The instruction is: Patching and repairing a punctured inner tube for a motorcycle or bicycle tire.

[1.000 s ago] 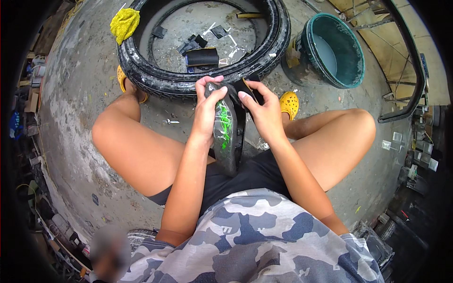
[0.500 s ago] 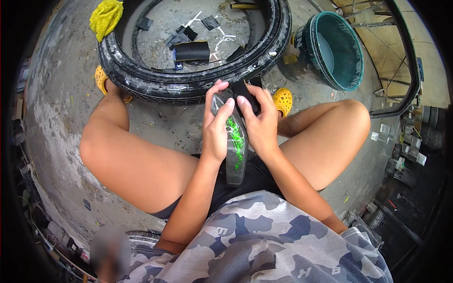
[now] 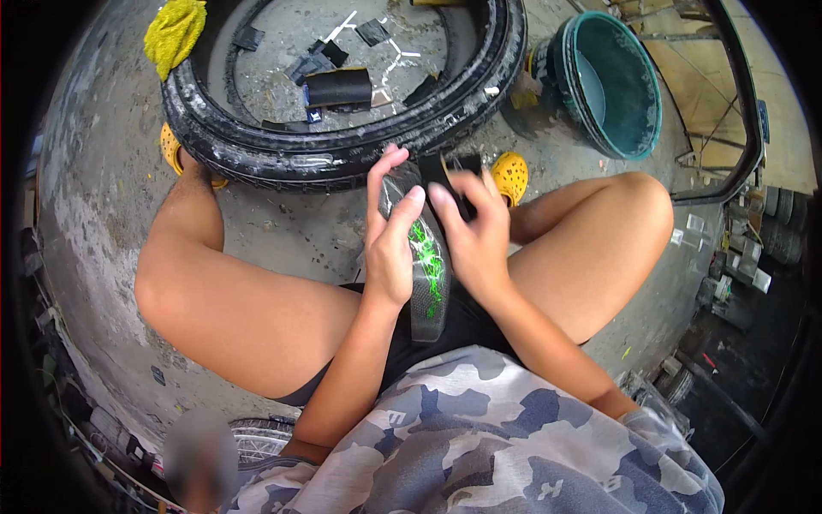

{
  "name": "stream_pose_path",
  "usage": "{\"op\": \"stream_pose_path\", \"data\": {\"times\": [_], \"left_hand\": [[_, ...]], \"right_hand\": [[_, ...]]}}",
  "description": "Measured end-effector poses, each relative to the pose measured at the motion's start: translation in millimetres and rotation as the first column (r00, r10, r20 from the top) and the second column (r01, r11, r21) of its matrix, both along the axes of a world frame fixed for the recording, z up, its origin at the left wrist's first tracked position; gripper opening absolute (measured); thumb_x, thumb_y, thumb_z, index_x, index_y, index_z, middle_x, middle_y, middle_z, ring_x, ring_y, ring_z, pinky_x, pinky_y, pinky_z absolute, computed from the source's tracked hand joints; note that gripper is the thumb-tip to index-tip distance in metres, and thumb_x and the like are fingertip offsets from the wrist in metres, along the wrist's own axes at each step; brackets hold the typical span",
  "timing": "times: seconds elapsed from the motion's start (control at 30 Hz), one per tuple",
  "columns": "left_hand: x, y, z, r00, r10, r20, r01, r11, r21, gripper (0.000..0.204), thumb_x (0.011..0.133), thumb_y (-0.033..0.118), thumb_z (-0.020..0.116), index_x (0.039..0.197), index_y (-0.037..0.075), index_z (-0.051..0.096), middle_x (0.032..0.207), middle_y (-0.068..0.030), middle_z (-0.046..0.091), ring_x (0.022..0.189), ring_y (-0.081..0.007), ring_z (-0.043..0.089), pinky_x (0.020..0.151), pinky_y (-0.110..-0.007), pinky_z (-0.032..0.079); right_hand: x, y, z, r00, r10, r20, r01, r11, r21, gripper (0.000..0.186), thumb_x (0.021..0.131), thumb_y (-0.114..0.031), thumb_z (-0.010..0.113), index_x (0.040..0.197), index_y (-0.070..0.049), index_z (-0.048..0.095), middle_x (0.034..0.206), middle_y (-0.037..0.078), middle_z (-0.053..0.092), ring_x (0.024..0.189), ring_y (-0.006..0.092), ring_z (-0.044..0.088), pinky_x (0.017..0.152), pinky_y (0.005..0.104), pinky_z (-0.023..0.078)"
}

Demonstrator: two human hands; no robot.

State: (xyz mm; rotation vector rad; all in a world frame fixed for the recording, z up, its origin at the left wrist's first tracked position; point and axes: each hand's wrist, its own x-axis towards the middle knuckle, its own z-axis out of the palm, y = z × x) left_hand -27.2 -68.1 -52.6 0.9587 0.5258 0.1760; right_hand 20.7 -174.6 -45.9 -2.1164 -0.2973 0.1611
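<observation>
The left hand (image 3: 391, 250) grips a long, curved black piece (image 3: 429, 287) marked in green and white, thumb on the near face, fingers round the far end. The right hand (image 3: 476, 237) is bent round a thin black strip (image 3: 433, 170) beside the same end, seemingly pinching it; its fingertips are blurred, and whether the strip touches the piece cannot be told. The piece stands between the thighs, its lower end over the dark shorts (image 3: 398, 338), just short of the tyre (image 3: 282, 163).

Work on the piece looks under way, with both hands at its far end. The green and white marks show along the face turned up. The strip is apart from that marked face, and the underside is hidden, so how much is finished there and how much remains cannot be judged.

The green bucket (image 3: 632, 107), right of the tyre, has pale liquid (image 3: 591, 88) low inside; its wall is streaked. The tyre lies flat and rings some scraps on the floor: a curled black sheet (image 3: 339, 88), dark patches (image 3: 373, 33) and thin white sticks (image 3: 398, 55). A yellow cloth (image 3: 175, 39) hangs on its left edge. One yellow clog (image 3: 510, 178) stands near the right hand.
</observation>
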Motion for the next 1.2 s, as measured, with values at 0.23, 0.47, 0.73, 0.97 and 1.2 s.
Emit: {"op": "stream_pose_path", "data": {"times": [0.23,0.47,0.73,0.97,1.2], "left_hand": [[0,-4,-3,1.000,0.008,-0.021,-0.007,0.999,0.048,0.042,0.093,0.011,0.048,0.133,-0.001,0.044,0.146,-0.0183,0.036,0.137,-0.0246,0.032,0.114,-0.035,0.021],[-2,1,1,1.000,0.016,0.023,-0.017,0.999,0.032,0.043,0.093,0.012,0.049,0.133,-0.001,0.044,0.146,-0.0187,0.036,0.138,-0.0245,0.032,0.114,-0.035,0.022],[0,-2,1,0.999,0.024,-0.030,-0.026,0.999,-0.039,0.042,0.093,0.011,0.049,0.134,0.001,0.044,0.145,-0.0147,0.038,0.129,-0.0207,0.041,0.110,-0.032,0.029],[-1,2,0,0.999,0.048,-0.014,-0.049,0.983,-0.178,0.041,0.093,0.010,0.049,0.133,0.000,0.045,0.139,-0.0118,0.044,0.126,-0.0188,0.044,0.109,-0.032,0.030],[-3,4,-3,0.999,0.028,-0.045,-0.032,0.994,-0.106,0.041,0.093,0.011,0.050,0.132,0.000,0.046,0.140,-0.0128,0.044,0.127,-0.0189,0.043,0.108,-0.031,0.030]], "right_hand": [[-14,-17,1,0.999,0.022,-0.033,-0.020,0.997,0.070,0.013,0.086,-0.007,0.068,0.094,0.002,0.067,0.091,0.012,0.061,0.089,0.0225,0.057,0.082,0.0331,0.043],[-13,-13,0,1.000,0.023,0.002,-0.023,0.998,0.059,0.014,0.085,-0.008,0.068,0.094,0.002,0.067,0.087,0.015,0.057,0.083,0.0267,0.058,0.074,0.0337,0.046],[43,10,-22,0.934,-0.002,-0.358,0.111,0.952,0.284,0.019,0.086,-0.012,0.068,0.097,0.002,0.067,0.084,0.007,0.065,0.079,0.0140,0.060,0.073,0.0288,0.047],[-1,-17,3,0.928,0.017,-0.372,0.070,0.973,0.221,0.026,0.087,-0.008,0.066,0.111,0.002,0.062,0.096,0.007,0.065,0.088,0.0126,0.059,0.080,0.0259,0.047],[-5,-22,7,0.930,0.015,-0.367,0.026,0.994,0.107,0.015,0.083,-0.007,0.066,0.096,0.001,0.064,0.086,0.011,0.061,0.080,0.0185,0.060,0.072,0.0308,0.047]]}}
